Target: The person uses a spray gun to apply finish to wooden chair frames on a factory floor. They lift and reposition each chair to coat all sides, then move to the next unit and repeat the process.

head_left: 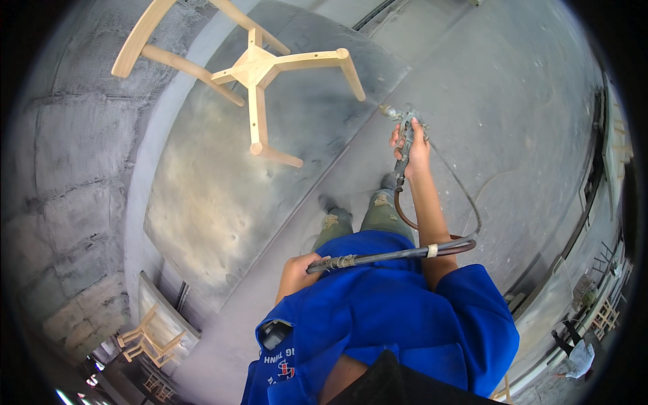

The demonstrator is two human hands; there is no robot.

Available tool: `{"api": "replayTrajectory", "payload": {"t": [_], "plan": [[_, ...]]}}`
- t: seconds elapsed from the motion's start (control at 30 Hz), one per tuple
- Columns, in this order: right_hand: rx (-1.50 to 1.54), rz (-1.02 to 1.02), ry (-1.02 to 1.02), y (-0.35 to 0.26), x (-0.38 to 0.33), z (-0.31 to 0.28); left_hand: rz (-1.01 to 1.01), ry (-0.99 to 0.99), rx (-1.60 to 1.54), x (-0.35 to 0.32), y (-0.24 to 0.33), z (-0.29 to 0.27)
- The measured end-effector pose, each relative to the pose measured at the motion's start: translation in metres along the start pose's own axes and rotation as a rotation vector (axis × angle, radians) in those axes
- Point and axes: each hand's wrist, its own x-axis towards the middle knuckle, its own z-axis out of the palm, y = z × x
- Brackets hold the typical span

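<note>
My right hand (417,150) is closed round the handle of a metal spray gun (408,128), held out in front of me. Its nozzle points left toward the nearest leg end of a pale wooden chair frame (260,74), with a gap between. A faint pale haze shows by the nozzle. From the gun, hoses (397,255) loop back past my right forearm to my left hand (297,273), which grips the bundle at my waist. The chair frame shows bare legs and a central cross joint; its upper left part runs out of view.
A large grey, stained panel (223,182) stretches behind the chair frame, beside a dusty block wall (84,148). More wooden chairs (152,337) stand at lower left. Another person (579,358) is far off at lower right, near more wooden furniture (604,317).
</note>
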Motion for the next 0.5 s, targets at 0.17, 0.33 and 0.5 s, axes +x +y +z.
{"api": "replayTrajectory", "payload": {"t": [0.17,0.33,0.5], "plan": [[0.106,0.008,-0.14,0.018,-0.017,0.025,-0.187,0.035,-0.003,-0.007,-0.009,-0.025],[0.049,0.054,-0.179,0.036,-0.028,0.046,-0.01,0.04,-0.04,-0.012,-0.022,-0.027],[-0.003,0.105,-0.2,0.045,-0.037,0.046,-0.046,0.063,-0.037,-0.018,-0.033,-0.027]]}}
